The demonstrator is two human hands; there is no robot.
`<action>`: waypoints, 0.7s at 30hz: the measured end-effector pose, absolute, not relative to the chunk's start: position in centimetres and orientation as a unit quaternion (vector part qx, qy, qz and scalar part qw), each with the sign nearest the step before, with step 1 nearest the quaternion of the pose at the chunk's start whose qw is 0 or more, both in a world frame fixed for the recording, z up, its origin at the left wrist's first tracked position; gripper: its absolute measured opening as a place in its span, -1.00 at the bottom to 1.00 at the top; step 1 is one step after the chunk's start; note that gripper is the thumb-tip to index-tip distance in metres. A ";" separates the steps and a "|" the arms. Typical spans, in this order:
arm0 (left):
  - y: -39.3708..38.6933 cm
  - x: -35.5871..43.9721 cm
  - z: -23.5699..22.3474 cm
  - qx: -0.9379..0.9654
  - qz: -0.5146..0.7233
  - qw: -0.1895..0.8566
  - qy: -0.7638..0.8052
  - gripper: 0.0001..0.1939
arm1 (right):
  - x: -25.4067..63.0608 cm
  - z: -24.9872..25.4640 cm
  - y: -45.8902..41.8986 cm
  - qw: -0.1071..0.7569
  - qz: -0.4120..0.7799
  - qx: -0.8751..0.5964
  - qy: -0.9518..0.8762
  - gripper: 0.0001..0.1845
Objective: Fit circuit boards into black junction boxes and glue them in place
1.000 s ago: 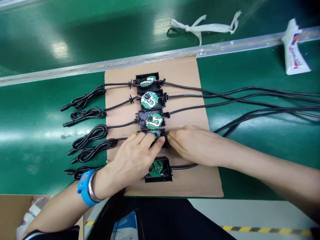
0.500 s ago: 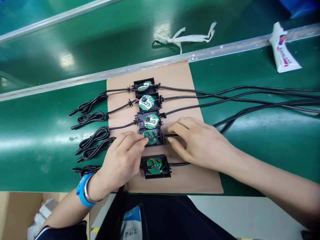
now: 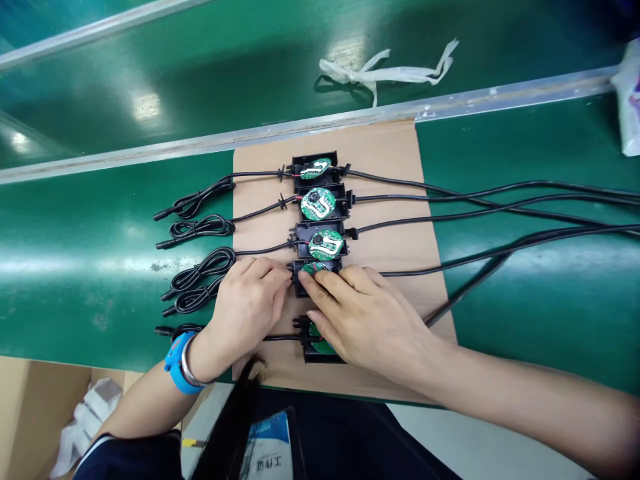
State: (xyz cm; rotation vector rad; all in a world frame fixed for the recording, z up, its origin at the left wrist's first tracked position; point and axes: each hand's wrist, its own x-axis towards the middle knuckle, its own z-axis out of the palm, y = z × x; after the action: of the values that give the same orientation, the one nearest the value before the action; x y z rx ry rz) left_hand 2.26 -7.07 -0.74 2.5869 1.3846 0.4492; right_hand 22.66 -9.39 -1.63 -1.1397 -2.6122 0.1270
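One badge: hangs at the front of the person, below the near edge of the green table.
Open carton: under the table at the left, with white pieces inside.
Left wrist: wears blue wristband and, beside it, metal bangle.
Nearest housing: black, near the near edge of the brown sheet; partly covered by the right hand.
Right hand: index finger is stretched, its tip at the left part of the second housing; the thumb is apart from it, over the nearest housing; the other fingers lie close together. If it holds something, I cannot tell.
Left hand: fingers are bent and together, tips at the left end of the second housing, where the cable enters; what is between them is hidden.
Second housing: green board inside, mostly under the right fingers; a black cable goes out to the right.
Third housing, fourth housing, farthest housing: in one row toward the far edge of the sheet, each with a round board tilted or lying on it.
Coiled cables: mostly on the table, past the left edge of the sheet.
Long cables: cross the right edge of the sheet.
White tube: at the metal rail, right, cut by the view.
White strip: beyond the rail.
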 end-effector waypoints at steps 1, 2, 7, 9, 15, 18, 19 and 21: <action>-7.1 2.3 -0.7 0.868 0.148 0.088 0.466 -0.86 | 22.7 -1.5 -9.4 0.145 0.044 -0.396 -0.905 -0.51; -7.1 2.3 -0.7 0.868 0.145 0.090 0.466 -0.86 | 22.6 -1.4 -9.4 0.147 0.043 -0.396 -0.905 -0.51; -6.9 2.4 -0.8 0.885 0.110 0.065 0.449 -0.81 | 21.5 -1.5 -8.6 0.158 0.034 -0.362 -0.918 -0.74; -7.0 2.5 -0.9 0.890 0.095 0.053 0.443 -0.81 | 20.9 -1.7 -8.3 0.172 0.047 -0.348 -0.920 -0.74; -6.6 1.3 0.2 0.902 0.085 0.102 0.410 -0.82 | 22.7 -0.7 -8.2 0.223 0.076 -0.344 -0.909 -0.78; -5.0 0.7 0.7 0.896 0.103 0.123 0.415 -0.76 | 26.3 -0.5 -6.0 0.279 0.051 -0.353 -0.892 -0.80; -4.2 0.7 0.7 0.890 0.105 0.115 0.427 -0.75 | 27.5 -0.8 -4.8 0.279 0.036 -0.368 -0.886 -0.79; -2.7 0.8 0.2 0.884 0.096 0.107 0.445 -0.75 | 29.3 -2.1 -2.6 0.248 0.055 -0.394 -0.883 -0.78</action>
State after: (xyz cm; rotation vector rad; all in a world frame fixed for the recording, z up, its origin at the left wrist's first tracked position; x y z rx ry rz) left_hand 0.82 -2.65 0.15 2.6023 1.3096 0.2841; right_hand 29.33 -2.55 -2.12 -1.0741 -2.4067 0.1498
